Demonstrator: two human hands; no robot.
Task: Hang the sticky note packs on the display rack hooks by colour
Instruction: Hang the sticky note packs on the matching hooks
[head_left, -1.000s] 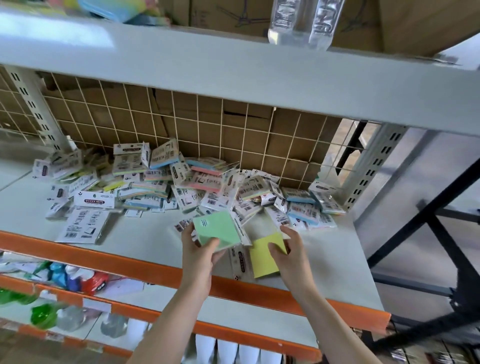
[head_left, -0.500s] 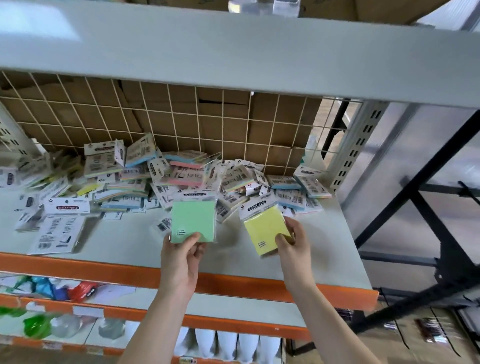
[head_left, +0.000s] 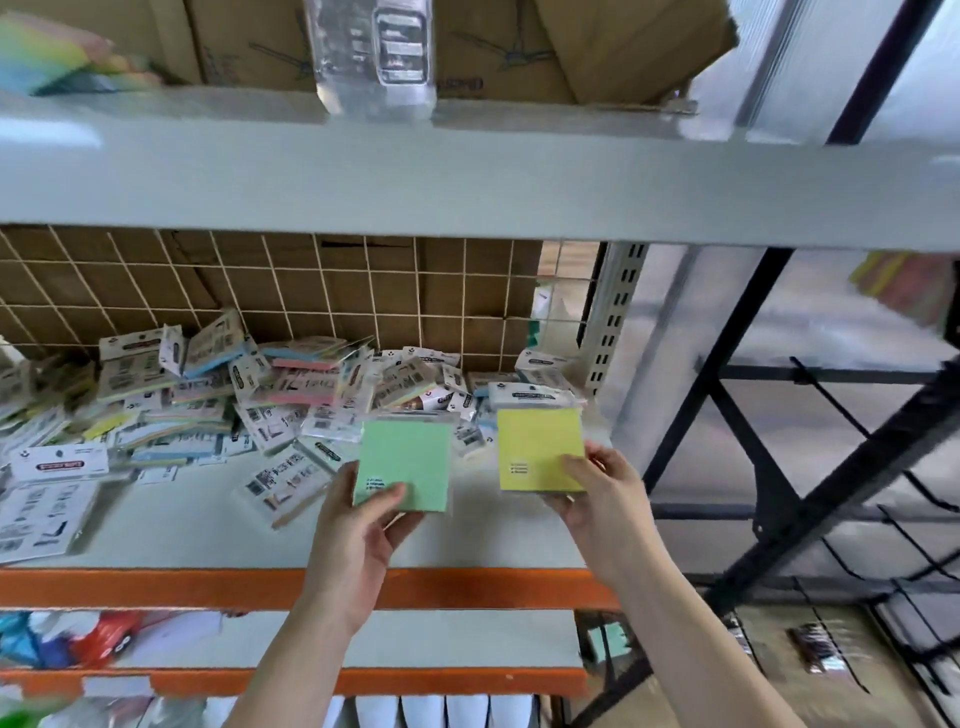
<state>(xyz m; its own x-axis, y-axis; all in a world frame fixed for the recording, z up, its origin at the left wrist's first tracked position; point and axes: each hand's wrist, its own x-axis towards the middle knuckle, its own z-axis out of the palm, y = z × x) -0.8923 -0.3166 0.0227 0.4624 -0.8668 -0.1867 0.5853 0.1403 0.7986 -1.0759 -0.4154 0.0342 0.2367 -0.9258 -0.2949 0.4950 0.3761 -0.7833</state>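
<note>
Warehouse shelf (head_left: 467, 535) under my hands: left hand (head_left: 358, 525) pinches a green pack (head_left: 405, 462), right hand (head_left: 602, 499) a yellow pack (head_left: 540, 452). Pickup looks done; next I need hooks, none visible.

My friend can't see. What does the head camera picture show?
A person's left hand holds a green sticky note pack and the right hand holds a yellow pack, both raised above a grey shelf. A messy pile of packs lies behind, against a wire grid.

The packs (head_left: 291, 395) look like paper wrapped in glossy clear plastic. The shelf (head_left: 182, 525) is smooth painted metal. Behind, a wire grid (head_left: 291, 291) fronts matt brown cardboard (head_left: 363, 296).
</note>
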